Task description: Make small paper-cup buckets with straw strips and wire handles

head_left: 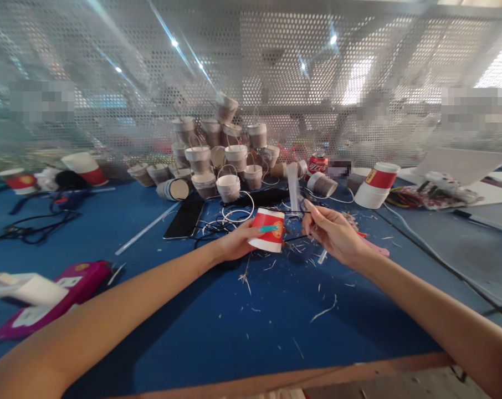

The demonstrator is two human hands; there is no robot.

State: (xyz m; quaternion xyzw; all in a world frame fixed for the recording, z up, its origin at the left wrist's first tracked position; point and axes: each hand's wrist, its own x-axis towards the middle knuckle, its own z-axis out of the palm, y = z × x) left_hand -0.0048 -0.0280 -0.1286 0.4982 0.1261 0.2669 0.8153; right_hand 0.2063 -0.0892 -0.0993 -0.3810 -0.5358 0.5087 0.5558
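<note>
A red and white paper cup (266,237) lies on its side in my left hand (237,240), whose fingers wrap round it; a turquoise nail shows against the red band. To the right, my right hand (332,230) pinches a thin black cord (295,212) between thumb and fingers. The cord runs from the cup toward the right fingertips. Both hands are just above the blue table (218,343), and the cup does not touch my right hand. A loose white cord loop (237,208) lies behind the cup.
Behind stand several small handled buckets (228,187), stacked, and a red can (316,166). A black phone (184,219) lies left of centre. Nested cups (375,185) stand at the right, a magenta power strip (85,280) at the left. Scraps and cords litter the table.
</note>
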